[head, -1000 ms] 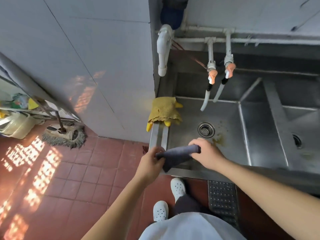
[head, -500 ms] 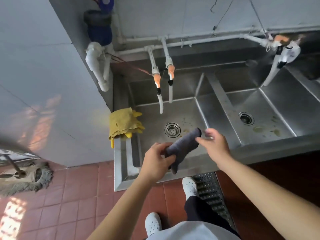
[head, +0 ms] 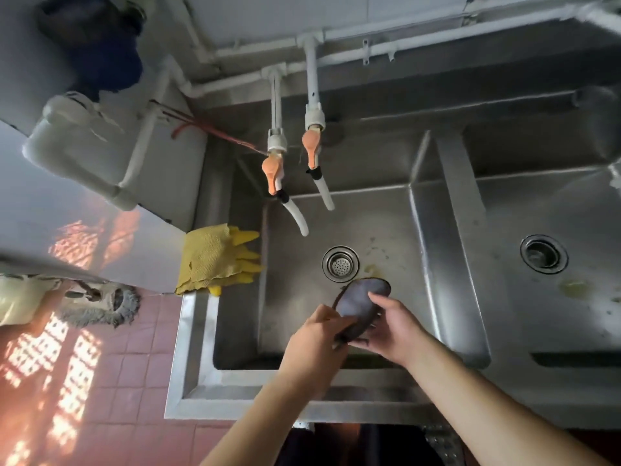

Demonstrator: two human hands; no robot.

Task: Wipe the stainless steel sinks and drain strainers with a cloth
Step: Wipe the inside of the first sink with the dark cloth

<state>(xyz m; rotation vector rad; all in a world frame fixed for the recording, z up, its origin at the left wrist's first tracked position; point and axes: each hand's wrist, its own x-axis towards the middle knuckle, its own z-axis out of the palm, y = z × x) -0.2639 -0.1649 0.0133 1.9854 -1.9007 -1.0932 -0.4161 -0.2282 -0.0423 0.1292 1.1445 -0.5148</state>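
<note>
Leaning closer than a moment ago, the dark cloth [head: 361, 306] has been bunched between both hands; fingers of the left hand [head: 314, 344] and right hand [head: 393, 331] are curled round it above the left sink [head: 386, 230], so wiping seems imminent. Two sinks, two drain strainers [head: 340, 264] and two taps are counted.

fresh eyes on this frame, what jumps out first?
Both hands hold a dark grey cloth over the left sink: the left hand grips its near end, the right hand holds it from the right. Bright yellow gloves lie draped on that sink's left rim, and two orange-handled taps hang above the drain strainer.
</note>
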